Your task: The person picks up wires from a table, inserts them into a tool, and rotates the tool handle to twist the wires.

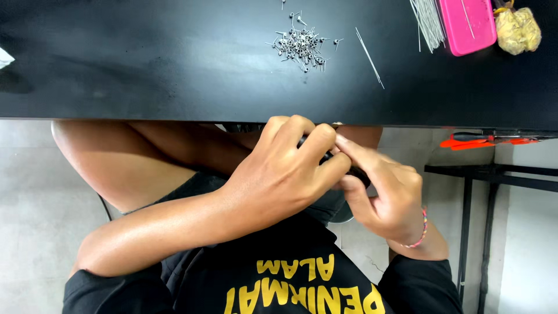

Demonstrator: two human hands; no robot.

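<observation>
Where both hands meet just below the table edge (pixel 174 116), the left hand (pixel 279 177) curls shut around a small dark tool (pixel 356 172), covering most of it. Touching it, the right hand (pixel 386 197) pinches the tool's near end between thumb and fingers. On the black tabletop beyond lie a pile of small metal coils (pixel 300 45), a loose wire (pixel 369 57), a wire bundle (pixel 429 22), a pink box (pixel 467 24) and a yellow bag (pixel 517 29), all well apart from the hands.

L hand (pixel 285 174) curled, R hand (pixel 386 195) pinching, fingertips touching.
</observation>
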